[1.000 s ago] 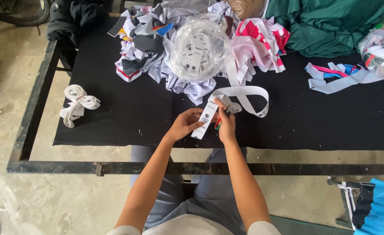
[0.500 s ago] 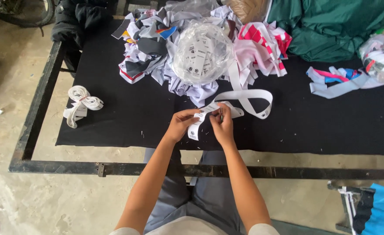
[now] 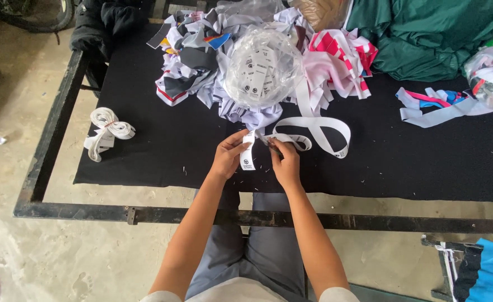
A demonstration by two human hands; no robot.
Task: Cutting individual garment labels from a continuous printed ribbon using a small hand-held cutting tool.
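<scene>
My left hand [image 3: 228,158] pinching a small white label [image 3: 248,157] hanging down over the black cloth [image 3: 414,156], my right hand [image 3: 286,164] gripping the white label ribbon [image 3: 319,131] beside it, clear bag of labels [image 3: 263,70] lying just beyond.

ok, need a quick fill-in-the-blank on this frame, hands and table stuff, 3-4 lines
1. The left hand pinches a short white ____ with dark print on it.
2. The right hand grips the end of the long white label strip, which lies in a ____ on the table cloth.
3. The table cloth is ____ in colour.
4. Near the cloth's left edge lies a bundle of white strips, while the heap of fabric at the far right corner is ____.

Missing words: label; loop; black; green
</scene>
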